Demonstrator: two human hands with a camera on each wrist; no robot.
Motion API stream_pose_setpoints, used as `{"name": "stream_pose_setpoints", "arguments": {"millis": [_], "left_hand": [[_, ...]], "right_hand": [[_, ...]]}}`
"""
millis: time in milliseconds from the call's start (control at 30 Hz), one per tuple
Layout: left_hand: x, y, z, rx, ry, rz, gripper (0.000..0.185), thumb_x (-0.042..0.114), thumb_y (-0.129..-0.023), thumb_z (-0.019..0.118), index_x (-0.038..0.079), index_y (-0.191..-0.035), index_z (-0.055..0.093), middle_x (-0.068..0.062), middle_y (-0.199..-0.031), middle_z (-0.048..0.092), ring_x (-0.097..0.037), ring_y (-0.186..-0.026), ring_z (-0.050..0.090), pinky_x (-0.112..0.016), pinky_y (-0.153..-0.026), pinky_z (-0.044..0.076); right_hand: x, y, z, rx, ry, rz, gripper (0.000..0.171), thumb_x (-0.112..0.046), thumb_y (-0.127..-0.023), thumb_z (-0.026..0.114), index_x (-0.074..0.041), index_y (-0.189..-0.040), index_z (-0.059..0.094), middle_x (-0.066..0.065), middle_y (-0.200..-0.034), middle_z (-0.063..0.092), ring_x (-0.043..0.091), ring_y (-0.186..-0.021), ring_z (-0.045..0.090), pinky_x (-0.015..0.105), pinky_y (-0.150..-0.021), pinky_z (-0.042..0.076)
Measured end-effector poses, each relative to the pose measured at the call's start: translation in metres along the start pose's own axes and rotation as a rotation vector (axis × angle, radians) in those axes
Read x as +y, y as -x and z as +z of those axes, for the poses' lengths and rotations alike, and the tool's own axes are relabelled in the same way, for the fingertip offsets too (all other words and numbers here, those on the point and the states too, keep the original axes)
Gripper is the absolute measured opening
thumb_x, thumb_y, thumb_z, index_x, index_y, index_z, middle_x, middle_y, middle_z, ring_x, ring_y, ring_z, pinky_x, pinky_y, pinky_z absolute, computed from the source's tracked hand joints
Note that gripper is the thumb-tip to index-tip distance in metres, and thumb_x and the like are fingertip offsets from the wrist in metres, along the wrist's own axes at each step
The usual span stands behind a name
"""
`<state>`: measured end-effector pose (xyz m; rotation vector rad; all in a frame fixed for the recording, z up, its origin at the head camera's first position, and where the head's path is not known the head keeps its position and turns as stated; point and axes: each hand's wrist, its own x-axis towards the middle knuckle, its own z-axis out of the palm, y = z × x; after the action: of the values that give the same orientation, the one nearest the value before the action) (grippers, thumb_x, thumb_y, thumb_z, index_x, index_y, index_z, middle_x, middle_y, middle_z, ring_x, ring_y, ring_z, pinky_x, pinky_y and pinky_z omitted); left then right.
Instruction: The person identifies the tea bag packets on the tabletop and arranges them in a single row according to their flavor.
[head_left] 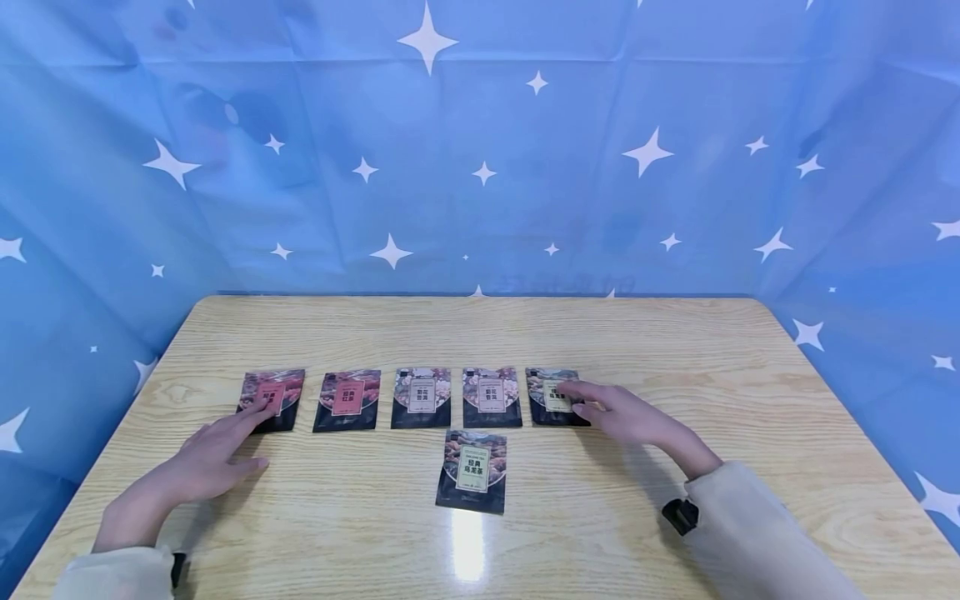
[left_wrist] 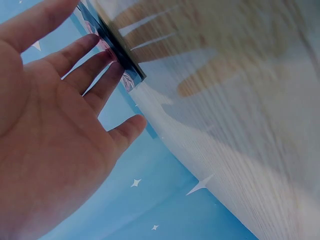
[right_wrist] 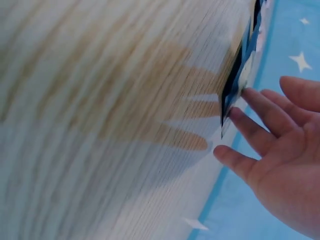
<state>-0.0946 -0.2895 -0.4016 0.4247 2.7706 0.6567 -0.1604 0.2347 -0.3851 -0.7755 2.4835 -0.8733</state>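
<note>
Six flat, glossy, dark rectangular foil sachets on a pale wood-grain table [head_left: 675, 350] with rounded corners and a shiny, reflective top. Five in a row: two with red labels, two with pale pinkish labels, one with a cream-yellow label. Leftmost red-label sachet [head_left: 272, 400] under the fingertips of the left hand [head_left: 206, 458], fingers straight and spread, palm low over the wood, gripping nothing. Rightmost cream-label sachet [head_left: 555, 397] under the outstretched fingers of the right hand [head_left: 626, 417], likewise flat and relaxed, partly covering the label. Between the hands, second red-label sachet [head_left: 347, 400] and both pinkish-label sachets [head_left: 421, 397] [head_left: 492, 397], untouched. Nearer than the row, midway between the wrists, a lone sixth sachet with a cream label [head_left: 472, 471]. Label print too small to read. In both wrist views, sachets seen only edge-on as thin dark slivers against blurred wood. Behind all, wrinkled blue star-printed cloth [head_left: 480, 167].
</note>
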Motion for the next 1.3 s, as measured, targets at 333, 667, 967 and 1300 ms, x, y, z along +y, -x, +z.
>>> {"name": "stream_pose_setpoints", "arguments": {"millis": [333, 667, 967, 1300], "left_hand": [[-0.001, 0.000, -0.001, -0.002, -0.001, 0.003, 0.070, 0.022, -0.084, 0.065, -0.005, -0.139, 0.031, -0.034, -0.139, 0.024, -0.056, -0.119, 0.026, -0.068, -0.089, 0.020], [0.002, -0.001, -0.002, 0.001, -0.011, 0.000, 0.069, 0.020, -0.084, 0.065, -0.006, -0.139, 0.031, -0.034, -0.138, 0.024, -0.056, -0.119, 0.026, -0.068, -0.089, 0.021], [0.002, -0.001, -0.002, -0.002, -0.010, -0.003, 0.069, 0.021, -0.084, 0.065, -0.005, -0.139, 0.031, -0.035, -0.138, 0.024, -0.056, -0.119, 0.026, -0.067, -0.090, 0.021], [0.002, 0.001, -0.001, -0.008, -0.007, -0.010, 0.071, 0.022, -0.084, 0.065, -0.004, -0.140, 0.029, -0.034, -0.139, 0.023, -0.056, -0.119, 0.025, -0.068, -0.090, 0.022]], "right_hand": [[-0.032, -0.002, 0.010, 0.044, 0.015, -0.070, 0.044, -0.015, -0.098, 0.044, 0.000, -0.138, 0.037, 0.021, -0.139, 0.038, 0.036, -0.123, 0.040, 0.051, -0.099, 0.034], [-0.081, -0.020, 0.059, -0.191, -0.061, -0.246, 0.042, -0.014, -0.098, 0.042, -0.003, -0.139, 0.037, 0.017, -0.124, 0.054, 0.001, -0.049, 0.043, 0.021, -0.068, 0.049], [-0.090, -0.026, 0.074, -0.287, -0.100, -0.246, 0.046, -0.013, -0.098, 0.042, -0.007, -0.143, 0.031, 0.006, -0.145, 0.033, 0.002, -0.061, 0.047, 0.023, -0.080, 0.042], [-0.059, 0.014, 0.056, -0.270, -0.157, -0.257, 0.047, -0.021, -0.097, 0.046, -0.009, -0.141, 0.035, 0.006, -0.135, 0.047, -0.001, -0.054, 0.043, 0.021, -0.069, 0.046]]}}
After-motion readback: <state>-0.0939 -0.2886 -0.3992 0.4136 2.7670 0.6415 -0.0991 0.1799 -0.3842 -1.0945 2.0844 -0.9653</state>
